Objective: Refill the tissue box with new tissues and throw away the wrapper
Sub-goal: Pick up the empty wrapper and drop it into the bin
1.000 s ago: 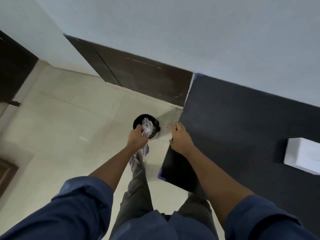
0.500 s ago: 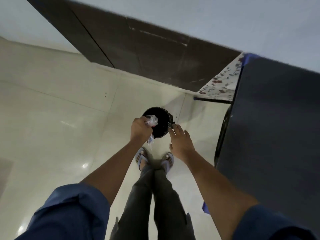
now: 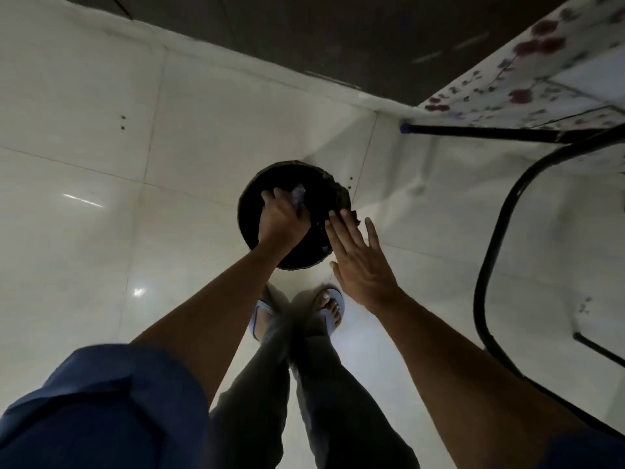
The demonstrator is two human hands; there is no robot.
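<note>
A round black bin point(image 3: 250, 198) stands on the pale tiled floor just ahead of my feet. My left hand point(image 3: 282, 218) is down over the bin's mouth, fingers closed on the crumpled clear wrapper point(image 3: 299, 194), of which only a small glint shows past my knuckles. My right hand point(image 3: 358, 258) hovers flat and open beside the bin's right rim, fingers spread, holding nothing. The tissue box is out of view.
The table's black metal leg frame point(image 3: 493, 238) curves down on the right, with a straight crossbar point(image 3: 480, 132) behind it. A floral-patterned surface point(image 3: 527, 79) shows at the upper right. A dark skirting point(image 3: 304, 35) runs along the wall. My sandalled feet point(image 3: 328, 309) stand below the bin.
My head has tilted down and closer to the bin. My left hand has lowered the wrapper from above the rim into the bin's mouth. My right hand has left the table edge.
</note>
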